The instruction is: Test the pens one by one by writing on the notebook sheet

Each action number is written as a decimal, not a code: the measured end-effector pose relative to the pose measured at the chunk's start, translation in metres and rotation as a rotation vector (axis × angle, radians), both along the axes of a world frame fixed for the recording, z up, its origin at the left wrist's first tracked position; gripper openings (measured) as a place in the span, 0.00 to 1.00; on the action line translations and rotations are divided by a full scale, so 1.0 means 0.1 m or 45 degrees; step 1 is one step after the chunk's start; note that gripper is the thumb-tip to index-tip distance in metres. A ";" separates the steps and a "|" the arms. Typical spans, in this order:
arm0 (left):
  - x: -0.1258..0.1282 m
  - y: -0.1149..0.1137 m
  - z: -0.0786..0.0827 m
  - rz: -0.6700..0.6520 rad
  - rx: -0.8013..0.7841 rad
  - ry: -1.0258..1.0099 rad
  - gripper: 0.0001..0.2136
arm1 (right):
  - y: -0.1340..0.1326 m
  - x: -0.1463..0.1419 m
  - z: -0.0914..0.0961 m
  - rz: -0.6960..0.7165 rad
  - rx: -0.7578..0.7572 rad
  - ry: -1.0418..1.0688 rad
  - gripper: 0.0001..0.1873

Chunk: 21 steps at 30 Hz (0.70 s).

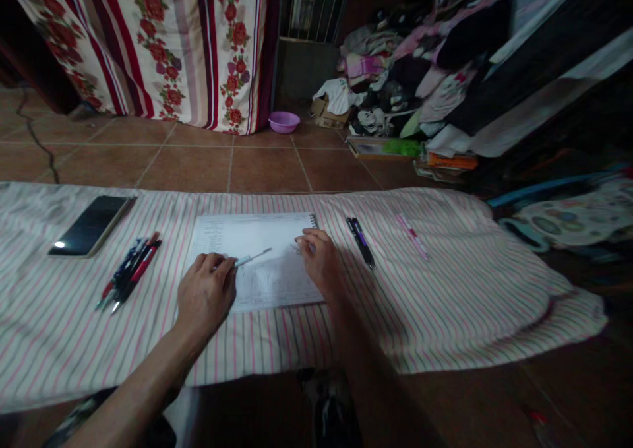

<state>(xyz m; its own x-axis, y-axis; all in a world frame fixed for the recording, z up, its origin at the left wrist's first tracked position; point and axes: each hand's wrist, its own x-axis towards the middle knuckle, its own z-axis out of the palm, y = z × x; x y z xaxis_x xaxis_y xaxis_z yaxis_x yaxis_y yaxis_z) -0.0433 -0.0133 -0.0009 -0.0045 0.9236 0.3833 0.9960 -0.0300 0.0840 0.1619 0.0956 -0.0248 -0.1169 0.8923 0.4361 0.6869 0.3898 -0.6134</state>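
My left hand [206, 288] rests over the left part of a spiral notebook [277, 289], its fingers closed on a slim pale-blue pen [251, 257]. The pen points right, across the white page. Above the page's right side, my right hand [319, 253] is pinched. A small dark tip shows at its fingertips, too small to name. The two hands are apart, with the pen's end between them. Faint print or pencil marks show on the page. To the right of the notebook lie dark pens with purple parts [361, 242], and farther right a pink-and-white pen [412, 237].
A striped cloth [445, 303] covers the low table. On its left lie a phone [91, 225] and a bunch of several pens [129, 271]. Beyond are a tiled floor, a floral curtain [168, 52], a purple basin [283, 122] and a heap of clothes [395, 72].
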 end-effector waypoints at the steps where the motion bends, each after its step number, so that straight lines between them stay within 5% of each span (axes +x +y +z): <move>1: 0.00 0.00 0.00 -0.001 -0.002 -0.002 0.11 | 0.00 0.00 0.00 0.001 0.015 0.048 0.11; 8: 0.07 0.02 0.04 -0.013 -0.004 -0.024 0.11 | -0.11 -0.06 0.16 0.156 0.024 0.288 0.10; 15: 0.11 0.03 0.02 -0.050 0.000 -0.031 0.11 | -0.22 -0.13 0.18 0.444 0.237 -0.017 0.10; 21: 0.12 0.01 -0.01 -0.122 0.033 -0.025 0.11 | -0.28 -0.14 0.18 0.473 0.181 -0.133 0.10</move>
